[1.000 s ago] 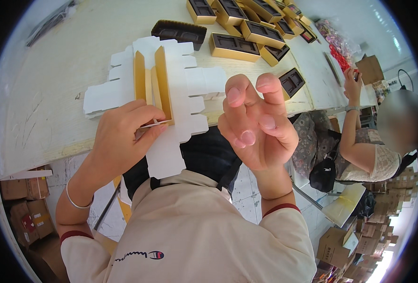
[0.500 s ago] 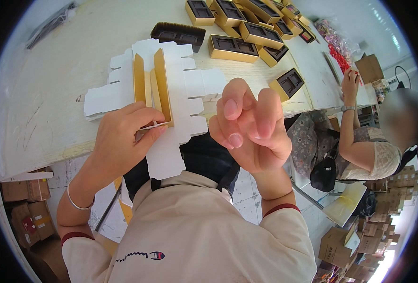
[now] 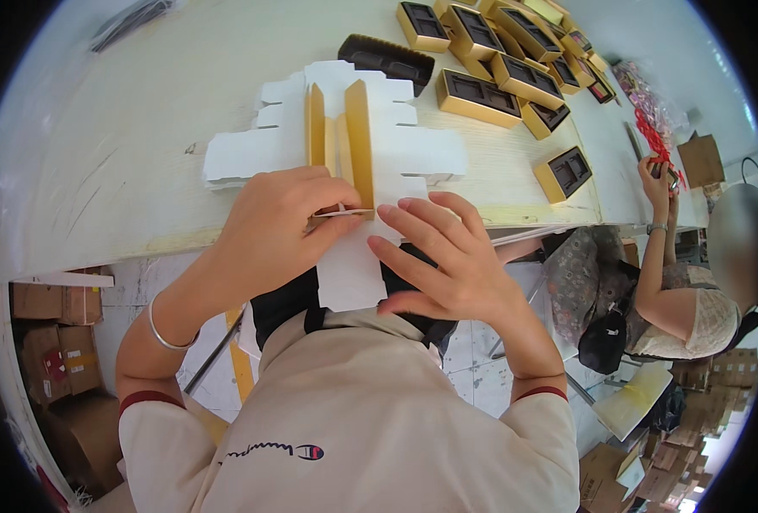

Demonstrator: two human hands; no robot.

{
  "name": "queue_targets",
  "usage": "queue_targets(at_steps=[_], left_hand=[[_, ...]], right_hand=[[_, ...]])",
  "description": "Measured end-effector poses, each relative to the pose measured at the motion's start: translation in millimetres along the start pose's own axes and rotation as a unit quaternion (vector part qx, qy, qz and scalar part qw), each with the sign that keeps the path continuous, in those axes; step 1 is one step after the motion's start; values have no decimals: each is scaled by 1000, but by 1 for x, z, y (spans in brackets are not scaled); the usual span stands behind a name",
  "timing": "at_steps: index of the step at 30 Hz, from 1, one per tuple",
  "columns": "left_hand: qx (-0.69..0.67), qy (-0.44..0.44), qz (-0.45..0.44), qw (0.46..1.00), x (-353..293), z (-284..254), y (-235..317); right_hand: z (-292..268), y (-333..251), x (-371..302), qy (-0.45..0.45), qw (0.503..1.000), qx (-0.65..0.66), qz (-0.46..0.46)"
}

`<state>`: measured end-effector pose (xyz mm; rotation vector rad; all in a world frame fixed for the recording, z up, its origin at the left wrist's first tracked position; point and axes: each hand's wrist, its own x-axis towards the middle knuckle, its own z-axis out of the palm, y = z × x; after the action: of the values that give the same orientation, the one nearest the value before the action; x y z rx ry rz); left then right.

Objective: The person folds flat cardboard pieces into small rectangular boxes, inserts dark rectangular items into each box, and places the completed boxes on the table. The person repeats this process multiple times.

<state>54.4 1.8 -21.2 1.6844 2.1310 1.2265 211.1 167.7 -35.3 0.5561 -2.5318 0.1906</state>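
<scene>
A half-folded gold cardboard box [image 3: 360,145] lies in front of me, its two long walls standing up and its far end open. My left hand [image 3: 285,218] pinches a flap at the near end of this box between thumb and fingers. Just right of that end is my right hand [image 3: 452,261], fingers spread, holding nothing. Under the box is a stack of flat white die-cut box blanks [image 3: 251,154], with tabs sticking out on both sides. One blank's long panel [image 3: 352,274] hangs over the table's near edge toward my lap.
A dark plastic insert tray [image 3: 386,61] lies beyond the blanks. Several gold boxes with dark inserts [image 3: 480,98] are heaped at the far right, and one gold box [image 3: 565,174] stands nearer. To the right a co-worker's hand [image 3: 655,181] handles red material. Cartons [image 3: 58,342] fill a shelf below left.
My right hand has come down and left, from raised with curled fingers to spread beside the box. My left hand keeps its pinch on the flap. The whole view has shifted.
</scene>
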Motion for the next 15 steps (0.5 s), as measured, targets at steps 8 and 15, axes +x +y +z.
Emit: queue_targets(at_steps=[8,15], left_hand=[[6,-38,31,999,4,-9,-1],[-135,-175,-106,969,4,-27,-7]], right_hand=[[16,10,17,101,986,122,54],[29,5,38,185,900,307,249]])
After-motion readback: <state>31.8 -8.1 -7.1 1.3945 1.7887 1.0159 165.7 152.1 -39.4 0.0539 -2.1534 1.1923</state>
